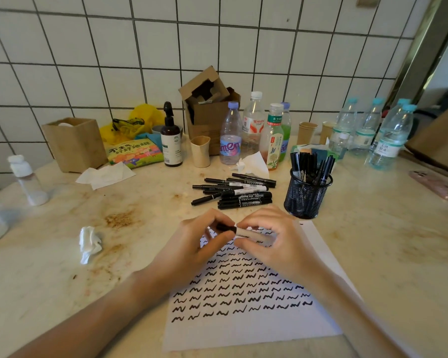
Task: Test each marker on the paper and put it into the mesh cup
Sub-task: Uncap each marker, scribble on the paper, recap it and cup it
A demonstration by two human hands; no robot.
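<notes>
Above the scribbled paper (243,293), the left hand (192,244) pinches a marker's (248,232) black cap while the right hand (272,236) grips its barrel. Behind, loose markers (233,189) lie beside the mesh cup (305,197).

markers (234,191) left of mesh cup (307,196)

A home counter: white tiled wall (217,47), stained countertop (62,267), drink bottles (254,125).

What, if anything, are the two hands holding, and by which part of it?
One marker, over the paper. The left hand pinches its black cap end; the right hand pinches the light barrel.
</notes>
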